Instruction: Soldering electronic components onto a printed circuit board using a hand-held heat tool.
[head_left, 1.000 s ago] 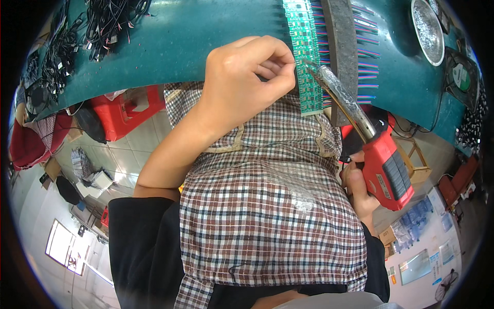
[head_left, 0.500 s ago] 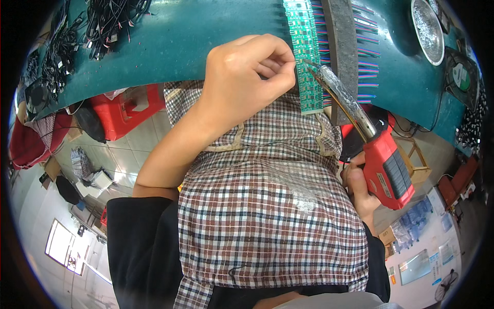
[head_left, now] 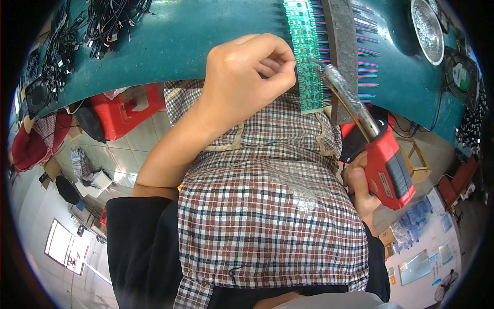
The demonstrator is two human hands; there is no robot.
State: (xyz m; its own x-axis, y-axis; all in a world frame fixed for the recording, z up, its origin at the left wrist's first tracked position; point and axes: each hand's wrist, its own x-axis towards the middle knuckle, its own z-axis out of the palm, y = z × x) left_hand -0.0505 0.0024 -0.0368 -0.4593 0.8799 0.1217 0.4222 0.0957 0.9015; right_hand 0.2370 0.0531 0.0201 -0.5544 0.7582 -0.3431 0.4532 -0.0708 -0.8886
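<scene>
My left hand [head_left: 247, 77] is closed in a pinch at the left edge of a long strip of green circuit boards [head_left: 310, 95]. Whatever its fingertips hold, if anything, is too small to make out. In my right hand [head_left: 360, 188] is a red soldering gun [head_left: 389, 170], its metal barrel slanting up and left. The thin tip is over the boards' right part, close to my left fingertips. Thin coloured wires [head_left: 367, 64] run rightward from the strip, passing under a dark grey bar [head_left: 343, 62] that lies alongside it.
A metal bowl [head_left: 428, 32] and a small black fan [head_left: 460, 77] are at the table's right. Bundles of black cables [head_left: 110, 23] lie on the green table [head_left: 206, 20] at the far left. Below the edge stands a red stool [head_left: 123, 116]. A person's red sleeve [head_left: 31, 147] shows far left.
The soldering gun has shifted slightly to the right, its tip drawing a little away from my left fingertips. My left hand stays in place. At the far left, the other person's arm has moved.
</scene>
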